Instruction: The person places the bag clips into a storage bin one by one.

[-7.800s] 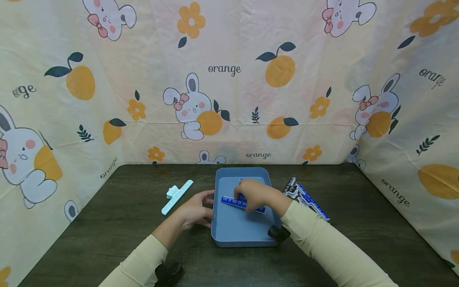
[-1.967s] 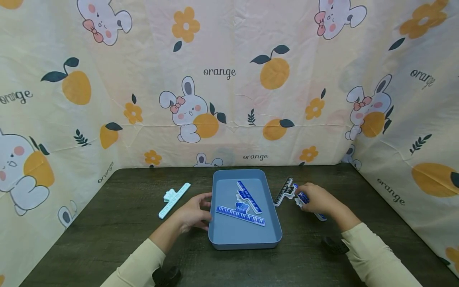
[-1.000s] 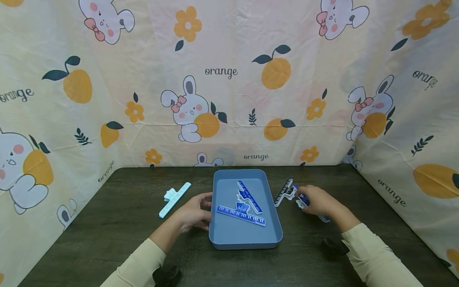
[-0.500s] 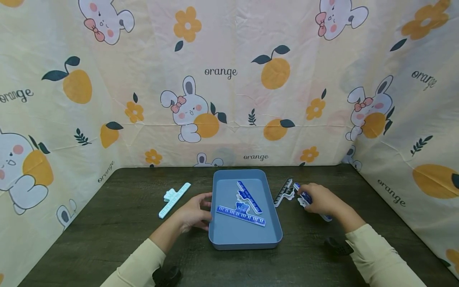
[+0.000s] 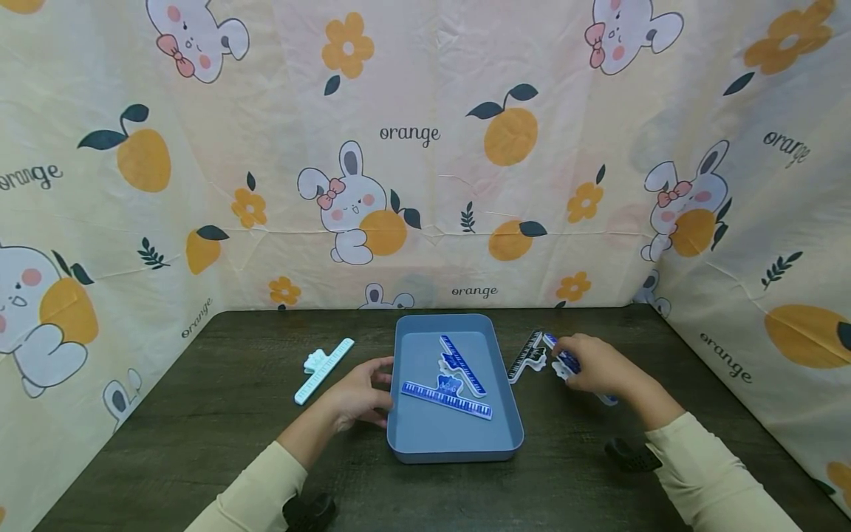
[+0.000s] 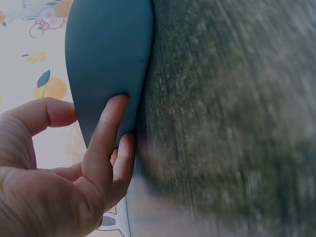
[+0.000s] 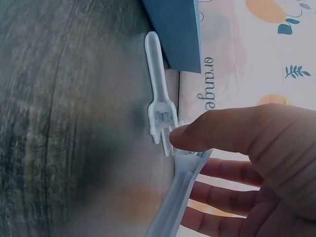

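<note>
A blue-grey tray (image 5: 455, 447) stands mid-table with two blue ruler-shaped clips (image 5: 447, 399) (image 5: 463, 356) lying in it. My right hand (image 5: 592, 367) is to the right of the tray and pinches a third blue ruler clip (image 5: 561, 360) between thumb and fingers. In the right wrist view the right hand (image 7: 190, 153) grips that clip (image 7: 177, 200) just above the table. A black ruler clip (image 5: 525, 356) lies beside it, close to the tray. My left hand (image 5: 359, 395) rests with straight fingers (image 6: 106, 133) against the tray's left wall (image 6: 108, 54).
A pale mint ruler clip (image 5: 324, 369) lies on the dark wooden table (image 5: 219, 414) left of the tray. A printed cloth backdrop (image 5: 425, 148) walls in the table at the back and both sides. In the right wrist view the black clip's pale underside (image 7: 158, 103) points at the tray (image 7: 177, 34).
My right hand has left the tray, gone to the clips on the right and taken hold of a blue one, edging it up and right. The left hand has stayed at the tray wall.
</note>
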Demonstrator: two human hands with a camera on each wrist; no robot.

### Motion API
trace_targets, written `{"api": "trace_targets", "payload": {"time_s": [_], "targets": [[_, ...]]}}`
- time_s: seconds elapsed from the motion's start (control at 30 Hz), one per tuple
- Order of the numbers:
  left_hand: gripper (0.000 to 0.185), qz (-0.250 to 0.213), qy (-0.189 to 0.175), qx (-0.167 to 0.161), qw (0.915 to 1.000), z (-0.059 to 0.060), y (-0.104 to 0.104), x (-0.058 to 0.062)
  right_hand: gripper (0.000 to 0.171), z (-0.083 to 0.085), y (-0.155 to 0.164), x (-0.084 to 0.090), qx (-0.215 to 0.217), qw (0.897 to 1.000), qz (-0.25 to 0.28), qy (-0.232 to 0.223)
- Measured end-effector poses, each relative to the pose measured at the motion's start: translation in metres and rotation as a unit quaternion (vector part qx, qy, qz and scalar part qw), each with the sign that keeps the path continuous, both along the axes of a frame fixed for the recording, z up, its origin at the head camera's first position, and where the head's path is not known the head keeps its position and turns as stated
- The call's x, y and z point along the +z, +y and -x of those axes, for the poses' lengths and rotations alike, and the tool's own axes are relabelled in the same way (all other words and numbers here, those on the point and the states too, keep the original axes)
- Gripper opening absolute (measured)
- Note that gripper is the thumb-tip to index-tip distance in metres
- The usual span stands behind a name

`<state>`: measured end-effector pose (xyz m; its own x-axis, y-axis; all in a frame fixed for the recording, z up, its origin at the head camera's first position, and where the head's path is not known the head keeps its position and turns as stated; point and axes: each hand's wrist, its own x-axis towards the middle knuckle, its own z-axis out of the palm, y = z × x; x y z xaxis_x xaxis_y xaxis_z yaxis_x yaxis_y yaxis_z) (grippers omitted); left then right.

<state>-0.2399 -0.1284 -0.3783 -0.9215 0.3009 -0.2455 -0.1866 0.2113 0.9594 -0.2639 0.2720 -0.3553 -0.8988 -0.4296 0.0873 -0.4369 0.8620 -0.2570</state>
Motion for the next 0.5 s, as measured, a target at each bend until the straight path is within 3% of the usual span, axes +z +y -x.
{"api": "trace_targets", "payload": {"time_s": [0.5], "targets": [[0.086, -0.001, 0.001, -0.002, 1.0000, 0.000, 0.000, -0.001, 0.040, -0.005, -0.017, 0.016, 0.026, 1.000, 0.005, 0.016]]}}
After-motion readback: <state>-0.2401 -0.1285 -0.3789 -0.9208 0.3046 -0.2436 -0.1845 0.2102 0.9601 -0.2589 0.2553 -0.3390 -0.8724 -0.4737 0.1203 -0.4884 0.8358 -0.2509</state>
